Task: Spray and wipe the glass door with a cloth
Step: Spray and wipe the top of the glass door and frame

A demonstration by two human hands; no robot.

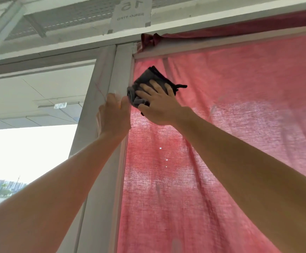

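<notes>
Glass door pane (221, 125), backed over its whole visible area by a translucent pink-red woven curtain (249, 92) that hangs in loose folds; the curtain's darker maroon top edge is bunched above and to the left of the fingers. White-painted door frame (101, 161), an upright post running just left of the fingers, joined overhead by a horizontal rail. A second, uncovered pane (30, 143) lies left of the post and shows bright sky and distant buildings. A white paper sign (130, 13), taped at its corners and read in reverse, sits on the transom well above both hands.

Right hand (159, 105): raised, palm towards the pane, fingers (155, 85) straight and spread, pressing flat on the dark grey folded microfibre cloth (152, 77). The cloth lies against the pane at its upper-left corner, under and above the fingertips, its left edge touching the frame post; a dark loop of the cloth projects to the right of the little finger.

Left hand (114, 114): raised beside the right hand, seen from the back, fingers curled inward at the frame post. A small pale glint shows above the knuckles; what the fingers enclose, if anything, cannot be told.
</notes>
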